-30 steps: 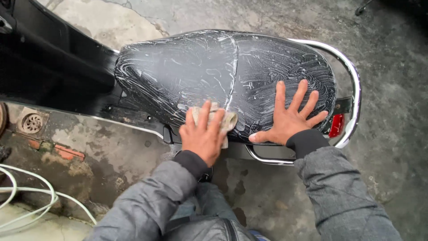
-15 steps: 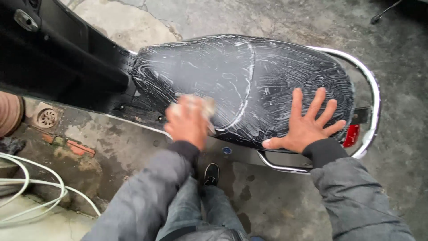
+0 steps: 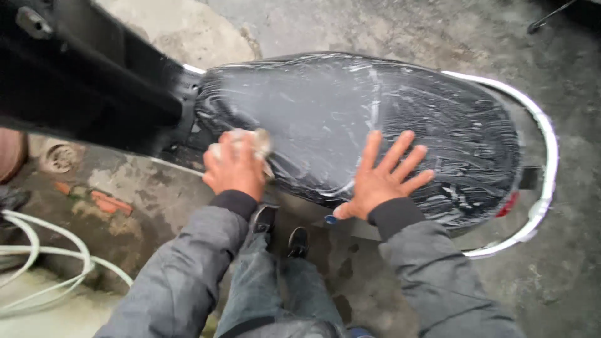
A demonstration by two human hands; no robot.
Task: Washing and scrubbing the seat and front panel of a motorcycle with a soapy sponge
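Wet concrete (image 3: 400, 275) lies under me. My left hand (image 3: 235, 168) bunches a soft, soggy rag (image 3: 250, 141) against the soapy seat (image 3: 350, 119); best gripped in the fist. My right hand (image 3: 375, 181), beside it, presses flat, fingers spread; the seat looks slippery.
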